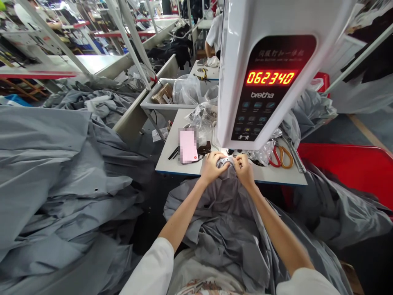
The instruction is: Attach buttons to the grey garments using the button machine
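Grey fabric (221,209) drapes over my lap and runs up to the front of the white worktable (172,162). My left hand (213,166) pinches its bunched upper edge, thumb and fingers closed round the cloth. Just to the right, my right hand (244,169) grips the same edge, its fingers curled in. A small round fastener seems to show on the cloth between the hands. Both hands are directly below the head of a white button machine (239,135) with a lit red number display. Its working point is hidden behind the panel and my fingers.
Left of my hands lies a pink phone-like object (188,146), partly blurred. Scissors with red and orange handles (285,157) and clear plastic bags (202,119) are on the table. Grey fabric piles (61,184) fill the left; a red bin (346,164) stands right. A co-worker (215,37) sits beyond.
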`<move>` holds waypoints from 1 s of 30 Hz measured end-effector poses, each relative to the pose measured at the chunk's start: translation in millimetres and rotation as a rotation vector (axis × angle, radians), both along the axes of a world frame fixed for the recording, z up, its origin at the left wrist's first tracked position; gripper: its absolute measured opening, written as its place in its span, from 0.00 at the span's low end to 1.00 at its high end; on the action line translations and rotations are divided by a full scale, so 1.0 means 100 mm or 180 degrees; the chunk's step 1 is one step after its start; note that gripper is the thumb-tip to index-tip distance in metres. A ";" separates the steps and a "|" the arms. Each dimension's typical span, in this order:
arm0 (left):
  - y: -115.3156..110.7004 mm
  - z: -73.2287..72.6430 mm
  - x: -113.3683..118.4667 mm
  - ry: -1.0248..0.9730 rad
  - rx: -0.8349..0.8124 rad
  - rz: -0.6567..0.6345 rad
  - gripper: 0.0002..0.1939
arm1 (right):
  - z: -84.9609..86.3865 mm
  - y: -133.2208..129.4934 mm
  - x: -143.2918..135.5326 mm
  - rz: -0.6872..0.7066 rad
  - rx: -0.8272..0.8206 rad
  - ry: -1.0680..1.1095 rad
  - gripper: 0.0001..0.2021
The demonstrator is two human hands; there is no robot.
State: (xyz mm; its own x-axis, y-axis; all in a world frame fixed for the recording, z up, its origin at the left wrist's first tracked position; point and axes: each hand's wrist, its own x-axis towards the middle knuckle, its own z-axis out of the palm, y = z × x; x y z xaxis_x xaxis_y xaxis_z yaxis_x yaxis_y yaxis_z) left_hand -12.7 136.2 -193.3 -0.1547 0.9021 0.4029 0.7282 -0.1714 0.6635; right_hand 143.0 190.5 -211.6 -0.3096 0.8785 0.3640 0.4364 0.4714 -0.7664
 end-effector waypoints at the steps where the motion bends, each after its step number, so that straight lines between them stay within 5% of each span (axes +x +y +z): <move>1: 0.00 0.00 0.00 0.0003 0.0004 -0.0002 0.11 | 0.00 0.00 0.00 0.0005 0.0006 -0.0001 0.10; 24: 0.01 -0.02 0.00 -0.0106 -0.0005 -0.0078 0.10 | 0.06 -0.04 -0.02 -0.0087 -0.0100 -0.0044 0.11; 30: -0.05 0.01 -0.04 -0.0831 -0.0627 0.0171 0.26 | 0.23 -0.12 0.06 -0.0182 -0.0746 -0.0273 0.14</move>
State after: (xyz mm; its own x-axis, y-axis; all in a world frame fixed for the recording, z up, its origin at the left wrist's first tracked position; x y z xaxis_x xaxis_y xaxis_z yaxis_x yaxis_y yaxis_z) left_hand -16.9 131.1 -192.0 -0.2793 0.9465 0.1618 0.5336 0.0129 0.8456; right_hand 148.5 178.6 -188.4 -0.2778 0.9527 0.1229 0.5254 0.2578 -0.8109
